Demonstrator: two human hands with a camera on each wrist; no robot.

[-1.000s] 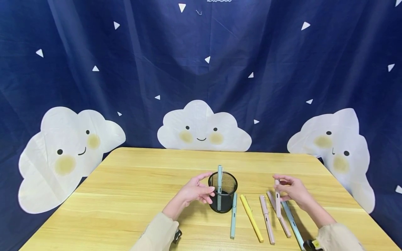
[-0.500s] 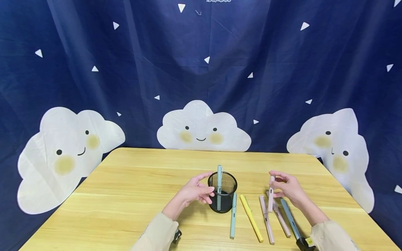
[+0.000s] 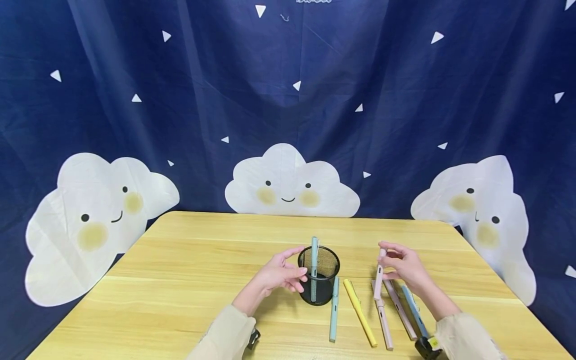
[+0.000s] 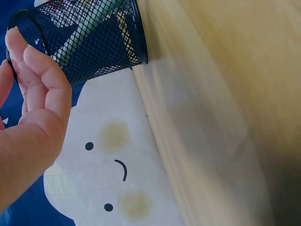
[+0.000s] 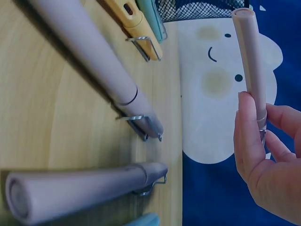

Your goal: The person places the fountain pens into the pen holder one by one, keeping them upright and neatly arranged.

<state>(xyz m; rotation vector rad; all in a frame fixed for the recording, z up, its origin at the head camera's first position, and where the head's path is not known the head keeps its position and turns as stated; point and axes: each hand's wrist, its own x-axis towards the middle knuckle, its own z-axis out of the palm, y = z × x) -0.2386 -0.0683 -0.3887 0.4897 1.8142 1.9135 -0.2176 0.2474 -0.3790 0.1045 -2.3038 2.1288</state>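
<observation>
In the head view my left hand (image 3: 280,272) holds the near-left side of a black mesh pen cup (image 3: 332,261), its thumb at the rim. One grey-green pen (image 3: 314,256) stands inside the cup. To the right, my right hand (image 3: 408,266) grips a pale pink pen (image 3: 378,286) by its upper end, between thumb and fingers. That pen hangs almost upright over a pink pen (image 3: 384,322) lying on the table. The right wrist view shows the gripped pen (image 5: 250,54) with its clip near the fingers, apart from the pens below.
Right of the cup lie a teal pen (image 3: 334,312), a yellow pen (image 3: 360,312), a mauve pen (image 3: 401,312) and a blue pen (image 3: 414,310), partly under the right forearm. The wooden table (image 3: 189,280) ends at a dark blue cloud-print curtain (image 3: 198,110).
My right hand has moved left toward the cup, carrying the pale pink pen from above the mauve pen to above the other pink one. The left hand and cup stay put.
</observation>
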